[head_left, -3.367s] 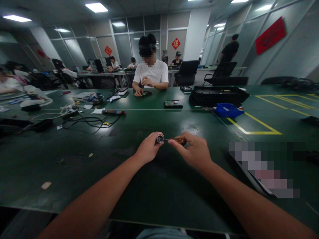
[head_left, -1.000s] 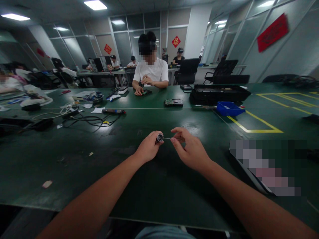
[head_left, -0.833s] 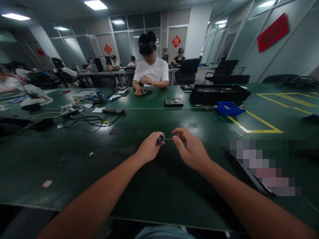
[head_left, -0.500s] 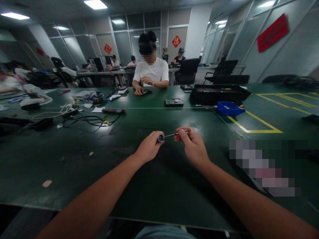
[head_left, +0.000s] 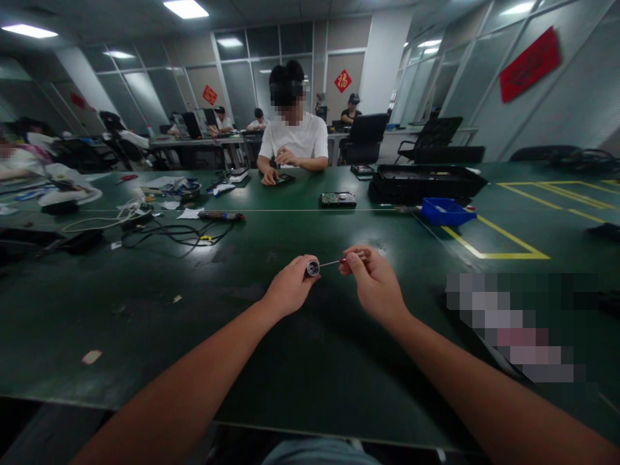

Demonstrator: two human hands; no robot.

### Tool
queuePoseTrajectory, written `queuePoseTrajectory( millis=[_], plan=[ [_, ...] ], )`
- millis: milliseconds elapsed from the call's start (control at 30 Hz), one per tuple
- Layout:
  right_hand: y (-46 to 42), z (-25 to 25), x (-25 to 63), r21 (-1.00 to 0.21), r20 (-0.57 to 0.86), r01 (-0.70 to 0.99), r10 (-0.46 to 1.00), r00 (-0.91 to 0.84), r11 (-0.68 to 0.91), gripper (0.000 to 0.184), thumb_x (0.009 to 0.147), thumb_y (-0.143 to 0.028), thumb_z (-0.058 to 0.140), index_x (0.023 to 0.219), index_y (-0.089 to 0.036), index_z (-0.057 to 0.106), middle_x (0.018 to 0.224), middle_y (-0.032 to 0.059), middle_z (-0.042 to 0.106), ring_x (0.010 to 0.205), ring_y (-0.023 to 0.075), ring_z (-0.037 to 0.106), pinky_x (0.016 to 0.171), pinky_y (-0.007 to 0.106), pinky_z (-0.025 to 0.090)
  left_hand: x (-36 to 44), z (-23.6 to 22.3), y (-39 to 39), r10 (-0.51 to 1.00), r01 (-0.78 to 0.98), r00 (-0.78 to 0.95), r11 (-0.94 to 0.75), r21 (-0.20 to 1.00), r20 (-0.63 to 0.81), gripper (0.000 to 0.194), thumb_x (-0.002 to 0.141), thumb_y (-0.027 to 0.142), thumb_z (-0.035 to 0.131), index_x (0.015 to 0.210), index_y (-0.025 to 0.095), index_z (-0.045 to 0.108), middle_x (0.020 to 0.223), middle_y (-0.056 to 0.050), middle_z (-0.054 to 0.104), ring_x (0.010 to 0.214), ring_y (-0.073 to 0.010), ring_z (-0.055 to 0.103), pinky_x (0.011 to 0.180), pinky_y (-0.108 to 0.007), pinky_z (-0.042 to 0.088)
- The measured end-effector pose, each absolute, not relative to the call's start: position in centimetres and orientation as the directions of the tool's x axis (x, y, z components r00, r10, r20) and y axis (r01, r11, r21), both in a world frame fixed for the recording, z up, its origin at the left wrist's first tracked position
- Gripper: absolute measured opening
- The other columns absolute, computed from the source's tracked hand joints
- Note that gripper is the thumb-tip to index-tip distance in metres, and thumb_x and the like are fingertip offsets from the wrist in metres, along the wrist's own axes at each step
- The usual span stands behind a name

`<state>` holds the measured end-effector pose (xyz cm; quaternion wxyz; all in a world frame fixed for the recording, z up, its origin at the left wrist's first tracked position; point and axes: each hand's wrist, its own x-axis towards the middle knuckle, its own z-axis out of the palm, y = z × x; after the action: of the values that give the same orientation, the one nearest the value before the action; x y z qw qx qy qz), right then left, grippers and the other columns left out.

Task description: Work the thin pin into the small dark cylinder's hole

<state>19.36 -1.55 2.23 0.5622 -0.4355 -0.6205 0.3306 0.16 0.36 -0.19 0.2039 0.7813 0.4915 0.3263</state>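
My left hand (head_left: 290,284) is closed around a dark cylindrical part (head_left: 312,268), whose round, silvery open end faces me. In my right hand (head_left: 375,281) is a screwdriver (head_left: 361,256) with a reddish, see-through handle, pinched between thumb and fingers. Its thin metal shaft points left, and the tip meets the round end of the cylindrical part. Whether the tip sits on a screw is too small to tell. Both hands are held above the green table (head_left: 300,361), and my left palm hides most of the part.
Across the table a person (head_left: 293,139) works on a small device. Ahead lies a hard drive (head_left: 338,199); right of it stand a black tray (head_left: 426,184) and a blue bin (head_left: 448,211). Black cables (head_left: 179,239) and an electric screwdriver (head_left: 221,216) lie left. A blurred item (head_left: 513,329) is at right.
My right fingers have shifted slightly on the screwdriver handle, and more of it shows. My left hand and the cylindrical part stay almost still.
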Motion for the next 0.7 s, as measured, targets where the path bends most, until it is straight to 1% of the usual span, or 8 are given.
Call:
queuePoseTrajectory(
  millis=[100, 167, 300, 367, 467, 533, 600, 700],
  plan=[
    [-1.9, 2.6, 19.3, -0.876, 0.423, 0.248, 0.906, -0.018, 0.414, 0.025, 0.094, -0.043, 0.055, 0.100, -0.019, 0.061, 0.086, 0.0054, 0.069, 0.077, 0.0183, 0.067, 0.072, 0.034, 0.052, 0.2, -0.2, 0.4, 0.905, 0.628, 0.297, -0.426, 0.652, 0.305, 0.016, 0.089, 0.021, 0.059, 0.104, 0.024, 0.059, 0.105, -0.003, 0.063, 0.095, -0.0205, 0.061, 0.089, -0.035, 0.048],
    [-2.1, 3.0, 19.4, -0.846, 0.420, 0.345, 0.907, -0.040, 0.407, 0.026, 0.092, -0.045, 0.058, 0.097, -0.020, 0.063, 0.081, 0.0044, 0.071, 0.072, 0.0179, 0.067, 0.066, 0.032, 0.051, 0.1, -0.4, 0.4, 0.905, 0.623, 0.295, -0.426, 0.656, 0.308, 0.017, 0.089, 0.020, 0.059, 0.105, 0.024, 0.059, 0.106, -0.004, 0.063, 0.096, -0.0206, 0.061, 0.091, -0.036, 0.047],
    [-2.3, 3.4, 19.6, -0.746, 0.426, 0.555, 0.904, -0.028, 0.368, 0.031, 0.085, -0.050, 0.067, 0.077, -0.020, 0.063, 0.063, 0.0009, 0.066, 0.056, 0.0160, 0.061, 0.053, 0.029, 0.042, 0.0, -0.6, 0.5, 0.899, 0.622, 0.296, -0.437, 0.649, 0.321, 0.019, 0.089, 0.020, 0.058, 0.108, 0.025, 0.058, 0.108, -0.003, 0.063, 0.098, -0.0211, 0.061, 0.092, -0.036, 0.047],
    [-2.3, 3.5, 19.6, -0.730, 0.447, 0.559, 0.893, -0.043, 0.393, 0.027, 0.086, -0.047, 0.066, 0.081, -0.020, 0.064, 0.066, 0.0010, 0.068, 0.059, 0.0162, 0.062, 0.055, 0.029, 0.043, 0.0, -0.7, 0.5, 0.898, 0.622, 0.298, -0.441, 0.647, 0.325, 0.019, 0.089, 0.020, 0.058, 0.107, 0.025, 0.058, 0.107, -0.003, 0.063, 0.098, -0.0210, 0.061, 0.091, -0.036, 0.047],
    [-2.6, 3.5, 19.6, -0.737, 0.472, 0.493, 0.874, -0.115, 0.463, 0.017, 0.091, -0.035, 0.059, 0.099, -0.020, 0.063, 0.084, 0.0036, 0.072, 0.074, 0.0177, 0.068, 0.064, 0.030, 0.049, 0.0, -0.7, 0.6, 0.898, 0.626, 0.297, -0.441, 0.644, 0.325, 0.017, 0.090, 0.020, 0.058, 0.106, 0.025, 0.058, 0.106, -0.003, 0.063, 0.096, -0.0205, 0.061, 0.090, -0.035, 0.047],
    [-2.8, 3.7, 19.6, -0.729, 0.471, 0.480, 0.867, -0.166, 0.488, 0.015, 0.092, -0.029, 0.057, 0.103, -0.021, 0.061, 0.092, 0.0045, 0.072, 0.081, 0.0183, 0.068, 0.067, 0.030, 0.050, -0.1, -0.7, 0.6, 0.901, 0.633, 0.296, -0.434, 0.641, 0.318, 0.016, 0.089, 0.020, 0.058, 0.105, 0.025, 0.058, 0.106, -0.003, 0.063, 0.096, -0.0204, 0.061, 0.090, -0.035, 0.047],
    [-2.9, 3.8, 19.6, -0.716, 0.457, 0.494, 0.866, -0.203, 0.494, 0.013, 0.093, -0.031, 0.056, 0.100, -0.021, 0.061, 0.088, 0.0034, 0.070, 0.078, 0.0179, 0.067, 0.067, 0.030, 0.048, -0.1, -0.7, 0.6, 0.903, 0.638, 0.297, -0.429, 0.639, 0.310, 0.017, 0.089, 0.020, 0.058, 0.105, 0.025, 0.059, 0.106, -0.003, 0.063, 0.096, -0.0204, 0.061, 0.090, -0.035, 0.047],
    [-2.9, 4.0, 19.7, -0.708, 0.427, 0.532, 0.881, -0.202, 0.465, 0.023, 0.097, -0.039, 0.049, 0.094, -0.021, 0.063, 0.072, 0.0003, 0.065, 0.065, 0.0159, 0.062, 0.060, 0.029, 0.044, -0.1, -0.7, 0.7, 0.904, 0.640, 0.298, -0.428, 0.638, 0.308, 0.017, 0.089, 0.020, 0.058, 0.105, 0.025, 0.059, 0.106, -0.003, 0.063, 0.096, -0.0201, 0.061, 0.090, -0.035, 0.047]
  ],
)
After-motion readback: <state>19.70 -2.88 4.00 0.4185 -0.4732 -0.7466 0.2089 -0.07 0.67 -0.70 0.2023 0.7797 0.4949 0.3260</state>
